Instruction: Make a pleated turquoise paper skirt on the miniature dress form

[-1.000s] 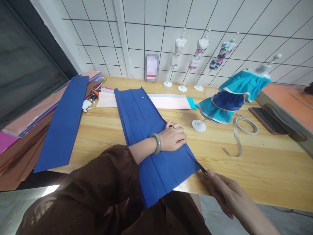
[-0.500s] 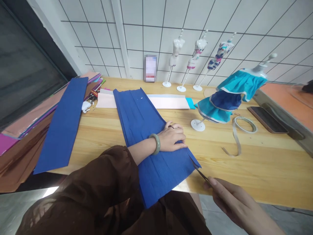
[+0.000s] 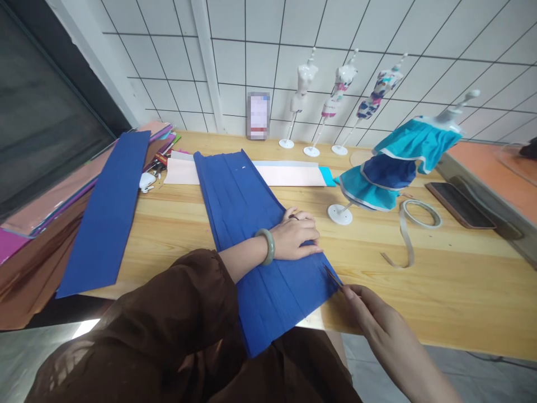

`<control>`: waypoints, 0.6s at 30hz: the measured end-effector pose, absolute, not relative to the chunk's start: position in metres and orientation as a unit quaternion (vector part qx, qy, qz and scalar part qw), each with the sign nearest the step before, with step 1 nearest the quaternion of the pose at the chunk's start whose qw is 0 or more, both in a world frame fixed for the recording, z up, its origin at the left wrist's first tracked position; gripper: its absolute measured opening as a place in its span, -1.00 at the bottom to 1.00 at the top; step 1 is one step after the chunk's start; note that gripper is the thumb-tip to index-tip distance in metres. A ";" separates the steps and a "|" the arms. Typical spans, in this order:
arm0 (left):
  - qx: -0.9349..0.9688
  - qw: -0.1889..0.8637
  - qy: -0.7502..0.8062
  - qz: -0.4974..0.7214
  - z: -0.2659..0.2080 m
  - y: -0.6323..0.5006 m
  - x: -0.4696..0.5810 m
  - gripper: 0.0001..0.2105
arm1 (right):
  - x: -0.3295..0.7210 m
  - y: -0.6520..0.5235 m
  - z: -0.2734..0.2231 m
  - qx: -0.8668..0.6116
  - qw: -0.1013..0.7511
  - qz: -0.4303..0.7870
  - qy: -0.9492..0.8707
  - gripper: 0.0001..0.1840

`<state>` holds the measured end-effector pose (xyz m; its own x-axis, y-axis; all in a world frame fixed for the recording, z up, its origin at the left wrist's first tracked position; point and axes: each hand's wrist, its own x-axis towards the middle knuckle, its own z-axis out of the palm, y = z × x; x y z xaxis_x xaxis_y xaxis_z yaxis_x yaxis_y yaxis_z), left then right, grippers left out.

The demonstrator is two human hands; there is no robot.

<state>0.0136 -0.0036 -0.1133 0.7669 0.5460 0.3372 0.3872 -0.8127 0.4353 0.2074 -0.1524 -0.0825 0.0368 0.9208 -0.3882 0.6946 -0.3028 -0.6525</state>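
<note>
A wide sheet of creased blue crepe paper (image 3: 235,207) stretches from the back of the table down over its front edge. My left hand (image 3: 296,236), a green bangle on its wrist, lies palm down on the sheet near its right edge, fingers extended. My right hand (image 3: 373,313) pinches a slim, dark pair of tweezers (image 3: 333,277). Their tips rest at the sheet's lower right corner, below my left hand; whether they grip the paper I cannot tell.
Beside the stacked papers at left lies a folded blue strip (image 3: 107,218). Behind are a pale pink strip (image 3: 289,174), a phone (image 3: 258,116) and three small dress forms (image 3: 339,84). A dressed form (image 3: 390,173), a tape roll (image 3: 422,214) and a dark tray (image 3: 459,205) stand right.
My right hand has moved left and a little up, closer to the paper's corner, so less of the tweezers shows. My left hand and the sheet have stayed in place.
</note>
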 end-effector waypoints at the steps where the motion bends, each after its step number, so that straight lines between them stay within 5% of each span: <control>1: 0.924 0.172 0.253 0.228 -0.113 -0.004 0.014 -0.79 | 0.207 -0.151 -0.083 -0.707 0.140 0.391 -0.572 -0.40; 18: 0.928 0.172 0.247 0.221 -0.114 -0.003 0.013 -0.78 | 0.196 -0.145 -0.073 -0.720 0.130 0.400 -0.552 -0.44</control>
<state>0.0132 -0.0029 -0.1142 0.7807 0.5342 0.3244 0.3826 -0.8189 0.4279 0.1956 -0.1448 -0.0730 0.0696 0.8991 -0.4322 0.6901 -0.3562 -0.6299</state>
